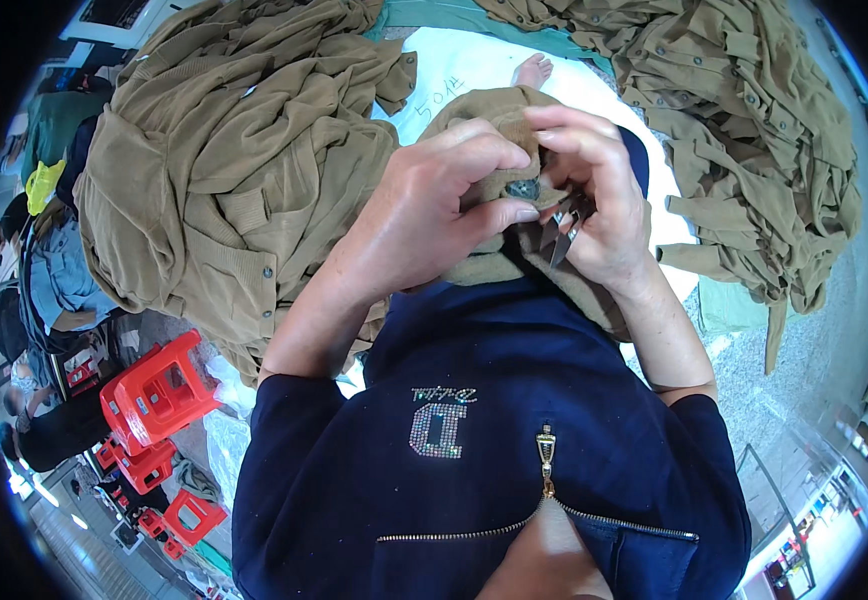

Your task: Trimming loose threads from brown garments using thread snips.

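At centre frame, the left hand (444, 205) pinches a fold of the tan garment (499, 115) around a dark button (524, 188), while the right hand (599, 190), just beside it, grips small metal snips (562, 235) whose blades point down and left, just below the button. Beyond, tan garment heaps (234, 150) fill the upper left and upper right; red stools (154, 395) sit lower left.
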A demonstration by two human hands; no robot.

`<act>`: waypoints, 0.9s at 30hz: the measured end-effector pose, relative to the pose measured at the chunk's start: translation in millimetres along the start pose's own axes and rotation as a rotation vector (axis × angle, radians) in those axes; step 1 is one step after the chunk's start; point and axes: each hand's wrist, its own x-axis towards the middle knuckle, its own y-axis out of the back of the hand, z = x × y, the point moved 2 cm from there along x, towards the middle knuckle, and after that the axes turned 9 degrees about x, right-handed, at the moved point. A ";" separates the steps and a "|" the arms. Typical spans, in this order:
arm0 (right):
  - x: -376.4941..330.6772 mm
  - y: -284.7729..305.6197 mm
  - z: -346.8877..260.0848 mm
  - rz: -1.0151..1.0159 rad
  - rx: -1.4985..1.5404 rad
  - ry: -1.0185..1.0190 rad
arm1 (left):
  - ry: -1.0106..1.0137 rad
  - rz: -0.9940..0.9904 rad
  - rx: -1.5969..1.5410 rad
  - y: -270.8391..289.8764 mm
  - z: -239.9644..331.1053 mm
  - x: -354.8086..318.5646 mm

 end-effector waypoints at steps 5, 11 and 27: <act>-8.1 -0.1 8.8 -0.057 -0.117 -0.171 | -0.048 0.048 0.026 -7.9 -7.5 -2.4; -12.5 -4.7 18.5 0.092 0.172 -0.189 | -0.171 0.166 0.018 -17.3 -14.0 -3.7; -12.3 -0.8 8.0 0.251 -0.189 0.161 | 0.106 0.173 -0.130 -31.4 -13.6 -2.6</act>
